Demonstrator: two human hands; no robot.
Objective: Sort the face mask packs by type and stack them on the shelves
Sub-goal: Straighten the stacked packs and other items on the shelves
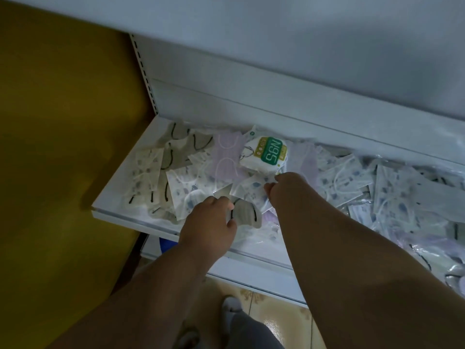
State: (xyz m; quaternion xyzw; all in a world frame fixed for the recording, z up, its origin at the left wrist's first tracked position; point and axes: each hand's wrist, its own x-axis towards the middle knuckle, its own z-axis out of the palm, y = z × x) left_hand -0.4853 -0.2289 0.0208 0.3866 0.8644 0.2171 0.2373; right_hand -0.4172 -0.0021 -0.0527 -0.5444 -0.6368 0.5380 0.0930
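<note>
Shelf point(120, 177): white.
Wall point(63, 122), left of frame: mustard yellow.
N95 pack point(266, 153): white, green label.
Lilac packs point(227, 152): pale purple.
Patterned packs point(186, 187): white, blue-grey blotches.
Grey packs point(244, 214): black ear loops.

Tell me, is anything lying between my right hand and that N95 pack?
Nothing visible. The right hand grips a patterned pack just in front of the N95 pack, which lies uncovered on top of the pile.

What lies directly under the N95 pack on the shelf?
The N95 pack rests on lilac mask packs and a printed pack. Anything deeper is covered.
</note>
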